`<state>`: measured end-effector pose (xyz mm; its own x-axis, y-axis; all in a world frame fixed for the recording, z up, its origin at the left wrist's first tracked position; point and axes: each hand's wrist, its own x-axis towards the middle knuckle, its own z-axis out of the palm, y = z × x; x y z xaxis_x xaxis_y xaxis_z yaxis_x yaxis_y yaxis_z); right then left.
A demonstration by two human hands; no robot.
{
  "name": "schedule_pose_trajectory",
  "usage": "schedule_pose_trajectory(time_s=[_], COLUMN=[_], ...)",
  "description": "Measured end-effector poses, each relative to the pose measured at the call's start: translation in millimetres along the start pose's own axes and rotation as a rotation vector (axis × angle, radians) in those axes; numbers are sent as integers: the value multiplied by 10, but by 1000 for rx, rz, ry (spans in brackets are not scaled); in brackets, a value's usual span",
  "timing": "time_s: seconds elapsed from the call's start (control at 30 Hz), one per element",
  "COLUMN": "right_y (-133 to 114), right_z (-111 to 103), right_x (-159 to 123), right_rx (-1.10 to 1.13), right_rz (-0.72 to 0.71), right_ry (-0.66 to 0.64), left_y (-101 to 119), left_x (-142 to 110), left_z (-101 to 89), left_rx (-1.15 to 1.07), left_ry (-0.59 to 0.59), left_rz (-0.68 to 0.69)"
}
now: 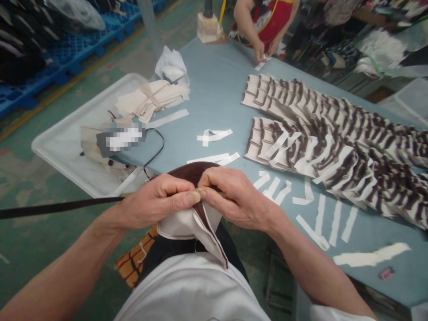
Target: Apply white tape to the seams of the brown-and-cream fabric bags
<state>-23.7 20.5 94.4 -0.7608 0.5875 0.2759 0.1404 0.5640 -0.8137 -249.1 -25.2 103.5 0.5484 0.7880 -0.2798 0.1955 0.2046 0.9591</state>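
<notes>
Close to my body, my left hand [163, 196] and my right hand [234, 194] meet with thumbs nearly touching. Both pinch the edge of a cream fabric piece [180, 225] with dark brown trim, which hangs down toward my lap. Part of its brown side curves up behind my fingers at the table edge. A dark strap [60, 207] runs from the left side of the view to my left hand; whether it joins the piece is hidden. White strips [214, 158] lie on the table just beyond my hands.
Rows of cream-and-brown pieces [301, 120] cover the right of the blue-grey table [207, 89], with loose white strips around them. A white tub [67, 142] holding fabric parts stands left. A tied cream bundle [150, 98] lies at the tub's edge. Across the table a co-worker's hands [264, 49] handle a strip.
</notes>
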Motion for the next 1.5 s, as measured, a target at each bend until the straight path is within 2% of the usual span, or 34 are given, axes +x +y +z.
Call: schedule_pose_trajectory(time_s=[0.1, 0.2, 0.3, 0.37, 0.57, 0.67, 0.8, 0.9, 0.97, 1.03, 1.17, 1.27, 1.37, 1.5], right_y=[37, -9, -141, -228, -297, -276, -235, -224, -227, -231, -227, -209, -173, -125], right_z=[46, 82, 111, 157, 399, 451, 493, 603, 695, 759, 737, 632, 544, 518], right_x=[46, 73, 60, 37, -7, -12, -27, -54, -75, -90, -91, -99, -152, -283], right_rx=[-46, -41, 39, 99, 272, 360, 634, 652, 601, 586, 652, 658, 611, 559], right_rz=[-62, -50, 121, 267, 502, 547, 573, 577, 572, 552, 453, 398, 366, 357], right_ry=[13, 137, 377, 430, 275, 244, 113, 128, 172, 195, 183, 172, 172, 204], left_y=[14, 27, 23, 13, 5, 18, 17, -34, -93, -161, -277, -315, -314, -280], left_x=[-26, -56, -85, -101, -126, -130, -135, -138, -133, -120, -91, -77, -68, -79], left_z=[-31, -22, 13, 35, 79, 113, 189, 269, 324, 369, 423, 413, 355, 276], left_rx=[24, 92, 112, 118, 210, 260, 369, 495, 481, 298, -252, -452, -381, -38], left_ry=[-28, 65, 230, 312, 401, 439, 491, 584, 638, 629, 594, 549, 438, 394], left_rz=[-24, 15, 14, 21, 131, 176, 167, 160, 132, 82, 19, 10, 118, 357])
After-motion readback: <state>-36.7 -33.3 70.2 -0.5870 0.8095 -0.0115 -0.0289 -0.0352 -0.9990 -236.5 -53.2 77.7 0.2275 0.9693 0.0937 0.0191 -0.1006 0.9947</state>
